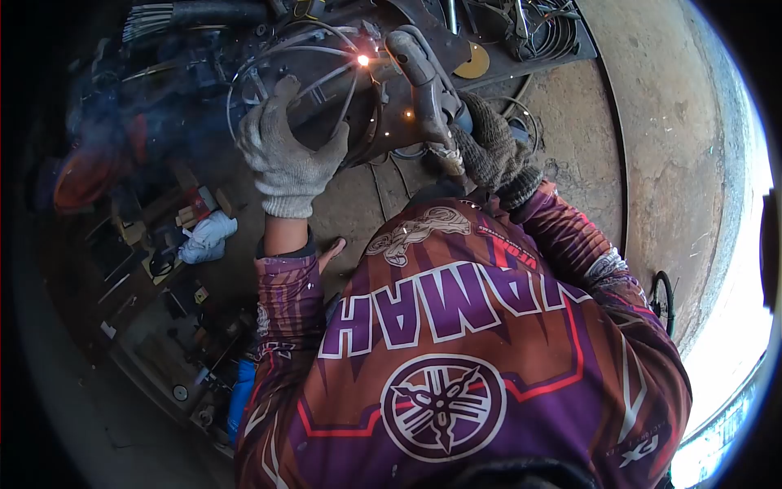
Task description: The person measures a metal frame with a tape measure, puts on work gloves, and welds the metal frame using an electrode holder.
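Observation:
My left hand [289, 151], in a pale knit glove, is curved with thumb and fingers apart around a frame of thin bent metal rods [346, 102]. A bright, glowing spot [363, 59] burns where rods meet, and small sparks fly below it. To its right stands a worn, curved metal welding tool [423, 90] with a frayed lower end. My right hand [493, 147], in a darker knit glove, is closed beside it on a bluish-grey part; the exact grip is partly hidden.
A dark workbench [562, 57] carries a yellow disc [472, 61] and coiled cables [538, 37]. Smoke drifts at left near an orange object [90, 175]. Boxes, tools and a pale bag [208, 236] lie lower left. A cable [619, 147] runs along the concrete floor at right.

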